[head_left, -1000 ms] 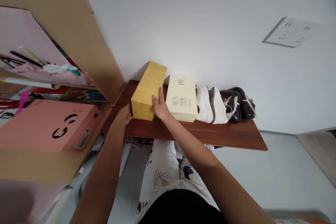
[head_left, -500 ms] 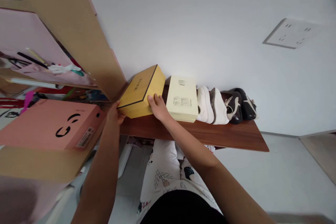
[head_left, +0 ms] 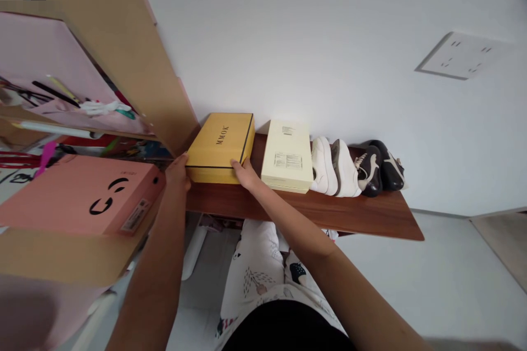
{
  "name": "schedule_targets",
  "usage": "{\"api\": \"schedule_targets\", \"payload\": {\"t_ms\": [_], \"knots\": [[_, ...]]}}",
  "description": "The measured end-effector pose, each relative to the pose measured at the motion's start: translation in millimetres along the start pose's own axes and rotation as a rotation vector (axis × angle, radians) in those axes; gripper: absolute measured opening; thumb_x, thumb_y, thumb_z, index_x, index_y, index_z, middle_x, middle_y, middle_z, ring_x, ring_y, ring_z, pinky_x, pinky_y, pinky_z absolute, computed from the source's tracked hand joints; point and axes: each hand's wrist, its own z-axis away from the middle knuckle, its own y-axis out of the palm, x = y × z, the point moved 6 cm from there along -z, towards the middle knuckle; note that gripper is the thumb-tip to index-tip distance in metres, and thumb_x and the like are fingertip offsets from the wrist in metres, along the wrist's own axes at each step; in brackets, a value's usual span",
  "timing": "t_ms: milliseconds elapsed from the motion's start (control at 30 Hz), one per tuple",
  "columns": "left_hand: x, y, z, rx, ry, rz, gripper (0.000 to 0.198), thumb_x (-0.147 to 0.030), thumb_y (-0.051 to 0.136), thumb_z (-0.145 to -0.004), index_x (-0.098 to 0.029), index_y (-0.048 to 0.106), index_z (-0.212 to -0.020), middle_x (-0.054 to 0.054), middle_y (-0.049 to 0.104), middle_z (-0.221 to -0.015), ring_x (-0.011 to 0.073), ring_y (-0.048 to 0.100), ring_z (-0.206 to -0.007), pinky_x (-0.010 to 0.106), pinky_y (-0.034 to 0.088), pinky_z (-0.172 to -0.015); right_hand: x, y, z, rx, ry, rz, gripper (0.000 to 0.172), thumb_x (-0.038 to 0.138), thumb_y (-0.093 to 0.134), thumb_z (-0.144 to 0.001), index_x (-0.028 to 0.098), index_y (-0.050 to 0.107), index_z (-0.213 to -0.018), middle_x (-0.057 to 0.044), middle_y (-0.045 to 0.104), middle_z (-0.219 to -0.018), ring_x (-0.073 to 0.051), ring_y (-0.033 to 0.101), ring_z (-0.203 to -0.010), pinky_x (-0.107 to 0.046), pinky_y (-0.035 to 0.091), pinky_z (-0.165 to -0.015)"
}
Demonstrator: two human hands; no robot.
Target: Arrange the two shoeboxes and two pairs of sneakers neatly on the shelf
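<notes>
A yellow shoe box (head_left: 220, 145) with black lettering on its lid lies flat at the left end of a dark wooden shelf (head_left: 313, 211). My left hand (head_left: 178, 171) grips the box's near left corner. My right hand (head_left: 244, 171) holds its near right corner, fingers curled against the front face. A pale cream box (head_left: 288, 154) with a printed label lies just right of the yellow one, a narrow gap between them.
Right of the cream box stand a pair of white sneakers (head_left: 334, 167) and a pair of black shoes (head_left: 379, 167). A pink box (head_left: 78, 194) sits on a lower cabinet at left, under cluttered shelves. A white wall with a socket plate (head_left: 463, 55) is behind.
The yellow box stood on its side with the plain bottom showing; both hands have tipped it over to the left, and it now lies flat, lid up.
</notes>
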Motion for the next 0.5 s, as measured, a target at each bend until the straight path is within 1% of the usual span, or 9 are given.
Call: {"api": "schedule_targets", "payload": {"t_ms": [100, 167, 233, 400, 500], "knots": [[1, 0.2, -1, 0.007, 0.029, -0.034, 0.015, -0.012, 0.072, -0.07, -0.016, 0.071, -0.084, 0.005, 0.073, -0.086, 0.0202, 0.07, -0.095, 0.033, 0.06, -0.086, -11, -1, -2, -0.061, 0.065, -0.008, 0.088, 0.051, 0.055, -0.09, 0.006, 0.021, -0.157, -0.015, 0.036, -0.161, -0.025, 0.034, -0.15, -0.039, 0.023, -0.124], [1, 1.4, -1, 0.027, 0.042, -0.059, 0.013, -0.014, 0.071, -0.07, -0.017, 0.071, -0.083, 0.004, 0.073, -0.085, 0.0207, 0.07, -0.095, 0.033, 0.061, -0.084, -16, 0, -3, -0.061, 0.084, 0.002, 0.092, 0.05, 0.054, -0.09, 0.004, 0.014, -0.159, -0.016, 0.027, -0.164, -0.025, 0.03, -0.152, -0.04, 0.021, -0.125], [3, 1.8, -2, 0.028, 0.045, -0.082, 0.011, -0.014, 0.071, -0.071, -0.017, 0.07, -0.082, 0.005, 0.073, -0.085, 0.0205, 0.071, -0.094, 0.032, 0.06, -0.085, -21, 1, -5, -0.045, 0.102, 0.015, 0.094, 0.049, 0.052, -0.091, 0.0, 0.009, -0.159, -0.017, 0.021, -0.166, -0.025, 0.026, -0.153, -0.038, 0.019, -0.125], [10, 3.9, -1, 0.026, 0.072, -0.11, 0.011, -0.014, 0.069, -0.073, -0.017, 0.07, -0.085, 0.004, 0.073, -0.086, 0.0189, 0.07, -0.096, 0.033, 0.057, -0.091, -25, 3, -9, -0.026, 0.096, 0.027, 0.093, 0.045, 0.048, -0.094, -0.004, 0.001, -0.158, -0.02, 0.018, -0.166, -0.025, 0.022, -0.154, -0.038, 0.014, -0.126], [5, 5.4, 3, 0.042, 0.107, -0.185, 0.012, -0.016, 0.066, -0.077, -0.016, 0.07, -0.089, 0.004, 0.072, -0.089, 0.0189, 0.069, -0.099, 0.034, 0.054, -0.096, -17, 3, -1, -0.056, 0.077, 0.057, 0.091, 0.045, 0.048, -0.094, -0.002, 0.005, -0.158, -0.019, 0.019, -0.166, -0.025, 0.02, -0.155, -0.039, 0.015, -0.127]]}}
